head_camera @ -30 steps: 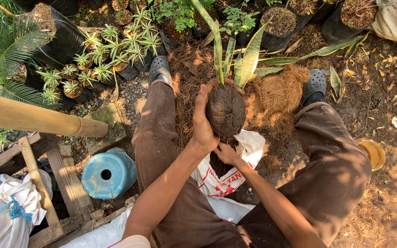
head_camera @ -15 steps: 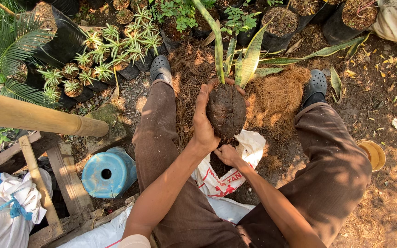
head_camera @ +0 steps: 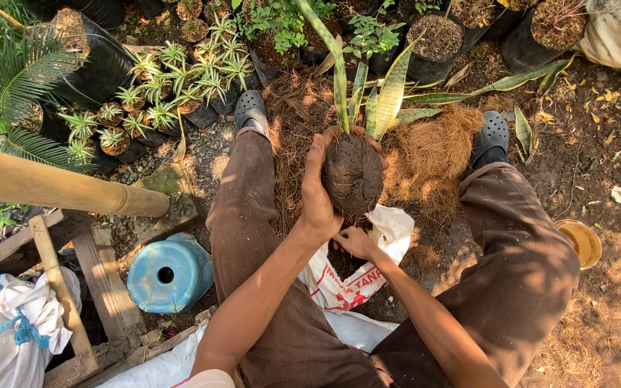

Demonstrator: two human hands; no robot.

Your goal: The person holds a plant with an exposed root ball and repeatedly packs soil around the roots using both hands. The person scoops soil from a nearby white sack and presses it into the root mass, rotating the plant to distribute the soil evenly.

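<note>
My left hand [head_camera: 319, 188] grips a dark, rounded root ball [head_camera: 353, 174] from its left side, fingers curled over the top. Long green and yellow striped leaves [head_camera: 386, 97] stand up out of the ball. My right hand [head_camera: 356, 241] is just below the ball, over the mouth of a white printed sack [head_camera: 357, 276] that lies between my knees; what the fingers hold is hidden. A heap of brown coconut fibre [head_camera: 433, 154] lies on the soil beyond the ball.
Small spiky plants in black pots [head_camera: 174, 79] crowd the upper left, with more pots [head_camera: 436, 36] along the top. A blue upturned plastic pot [head_camera: 169, 273] sits by my left leg. A bamboo pole [head_camera: 52, 188], wooden planks [head_camera: 59, 287], white sacks [head_camera: 8, 323] and a yellow bowl [head_camera: 582, 242] lie around.
</note>
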